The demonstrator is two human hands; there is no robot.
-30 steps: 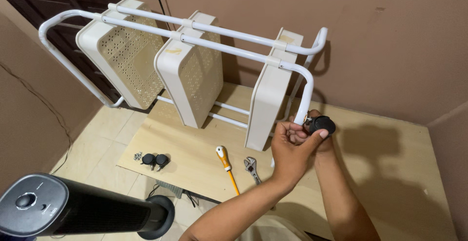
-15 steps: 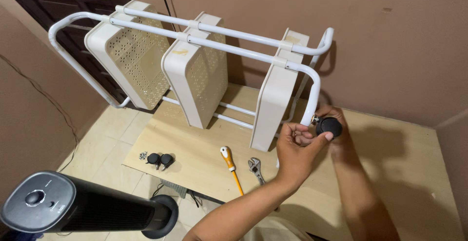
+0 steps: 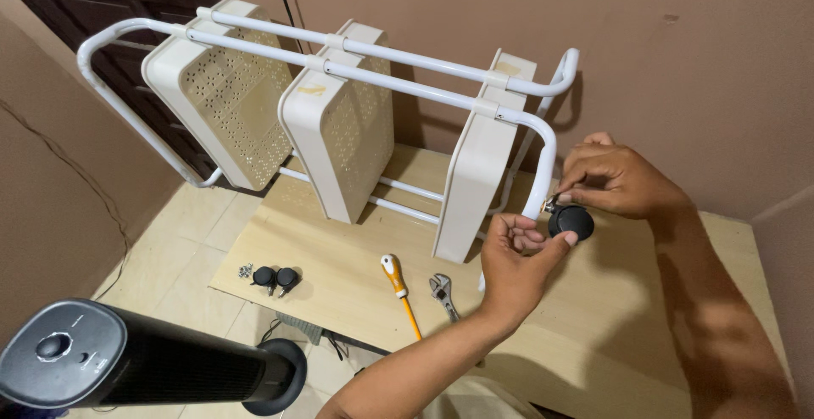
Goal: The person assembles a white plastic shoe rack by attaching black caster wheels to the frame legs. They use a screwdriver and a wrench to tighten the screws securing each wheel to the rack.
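Note:
A white metal cart frame (image 3: 398, 75) lies on its side on a wooden board (image 3: 339, 275), with three cream perforated trays (image 3: 339, 122) clipped between its tubes. At the open end of the nearest tube sits a black caster wheel (image 3: 571, 220). My left hand (image 3: 517, 262) holds that wheel from below, thumb on its rim. My right hand (image 3: 615, 180) is above it, fingertips pinched at the metal stem where the wheel meets the tube.
Two more black casters (image 3: 275, 278) and small screws (image 3: 242, 270) lie on the board's left edge. An orange-handled screwdriver (image 3: 397, 287) and an adjustable wrench (image 3: 442, 292) lie in front. A black tower fan (image 3: 136, 364) lies at the lower left. Tan walls close in behind.
My right hand has come up from under the wheel to above it and now pinches the stem. The left hand has stayed on the wheel.

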